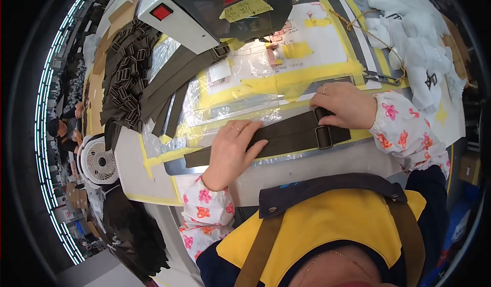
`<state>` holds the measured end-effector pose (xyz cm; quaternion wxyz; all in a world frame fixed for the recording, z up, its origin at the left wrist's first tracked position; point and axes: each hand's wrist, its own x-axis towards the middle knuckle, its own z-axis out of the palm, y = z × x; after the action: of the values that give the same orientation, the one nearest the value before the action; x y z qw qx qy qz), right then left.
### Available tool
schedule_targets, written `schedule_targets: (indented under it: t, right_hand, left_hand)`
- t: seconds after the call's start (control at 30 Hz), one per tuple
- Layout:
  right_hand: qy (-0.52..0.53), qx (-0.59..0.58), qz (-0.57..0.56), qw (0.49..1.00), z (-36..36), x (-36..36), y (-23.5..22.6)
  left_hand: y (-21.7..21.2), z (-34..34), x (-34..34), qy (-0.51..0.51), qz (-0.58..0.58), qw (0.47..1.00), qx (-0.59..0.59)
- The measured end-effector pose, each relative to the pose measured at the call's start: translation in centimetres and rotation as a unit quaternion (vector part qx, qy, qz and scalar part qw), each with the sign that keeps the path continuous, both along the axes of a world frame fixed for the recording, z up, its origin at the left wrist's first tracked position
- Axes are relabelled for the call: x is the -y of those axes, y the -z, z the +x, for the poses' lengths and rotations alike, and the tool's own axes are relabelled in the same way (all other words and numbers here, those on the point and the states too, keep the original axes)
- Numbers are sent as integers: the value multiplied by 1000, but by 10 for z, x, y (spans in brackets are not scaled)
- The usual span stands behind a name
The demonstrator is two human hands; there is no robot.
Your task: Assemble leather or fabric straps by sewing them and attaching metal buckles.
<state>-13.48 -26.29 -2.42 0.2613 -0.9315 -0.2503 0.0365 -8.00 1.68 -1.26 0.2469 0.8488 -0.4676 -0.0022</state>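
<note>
A dark olive webbing strap (286, 132) lies across the near edge of the taped work board, in front of my body. My left hand (231, 151) rests on its left part, with thumb and fingers apart over the webbing. Toward the strap's right end, my right hand (348, 108) is closed on it, fingertips and thumb around a dark slide buckle that they partly cover. A second rectangular metal buckle (323, 137) sits on the strap just below that thumb. Floral sleeves cover both forearms.
Ahead stands a machine head (230, 11) with a red switch. A pile of buckled straps (128, 77) lies at left, and loose straps (171, 80) run under the machine. Thread snips (382, 77) lie right of the board (327, 64), near white plastic bags (417, 36). A white fan (99, 160) stands at left.
</note>
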Motion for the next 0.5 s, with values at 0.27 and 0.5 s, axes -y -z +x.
schedule_targets:
  t: [0.27, 0.5]
  right_hand:
    - [-26, -56, 34, 998, 13, -2, -29]
    - [62, -85, 114, 988, 55, 22, -29]
  left_hand:
    - [-1, -13, -18, -49, 31, 998, -23]
    - [-39, 13, -66, -220, 20, 958, 183]
